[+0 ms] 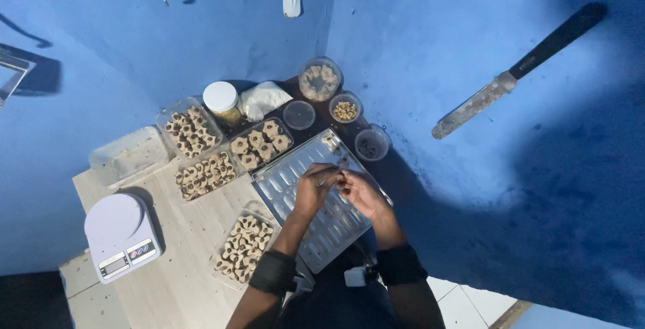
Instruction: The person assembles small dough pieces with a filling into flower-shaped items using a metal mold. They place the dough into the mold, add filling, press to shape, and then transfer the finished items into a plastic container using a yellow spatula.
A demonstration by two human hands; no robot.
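Both hands are meeting over a perforated metal baking tray (295, 181), a long rectangle whose long axis is running diagonally, from the near right by the person's body up toward the far left, where a few shaped dough pieces (330, 142) are sitting at its far end. The left hand (312, 191) is curling its fingers around something small and thin near the fingertips, though what it is cannot be made out. The right hand (363, 195) is bending its fingers toward the same spot, and whether it is gripping anything is unclear. The tray is lying on a pale wooden table (175, 275), with clear plastic containers of shaped cookies (245, 242) lying just beside its left edge and others (205, 174) further back. A white kitchen scale (121, 235) is sitting at the table's left, well apart from the hands. Small round tubs (346, 109) are standing behind the tray in dim light, their contents hard to read. The forearms are being cut off by the bottom edge.
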